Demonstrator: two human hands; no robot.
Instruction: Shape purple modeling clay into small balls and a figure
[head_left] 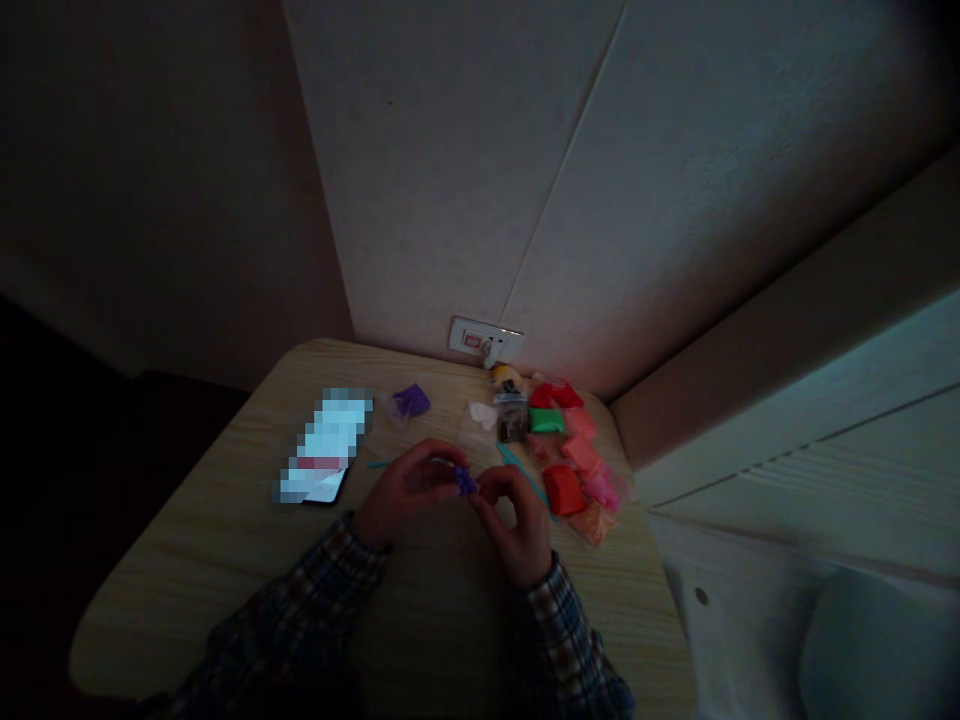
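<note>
A small, knobbly lump of purple modelling clay [465,481] is pinched between my two hands above the table. My left hand [405,488] grips it from the left with thumb and fingertips. From the right, my right hand [519,525] closes thumb and forefinger on its other side. The lump's finer shape is too dark and small to make out. Beyond my left hand lies a clear bag with more purple clay [412,400]. A turquoise strip-like tool [525,478] lies just behind my right hand, and a thin turquoise stick [377,464] pokes out beside my left.
A lit phone [326,450] lies at the left of the wooden table [187,590]. Bagged clay in red, green [546,420], orange [564,490] and pink crowds the right side, with a white piece [483,415] nearer the middle. A wall socket [486,340] holds a plug behind the table.
</note>
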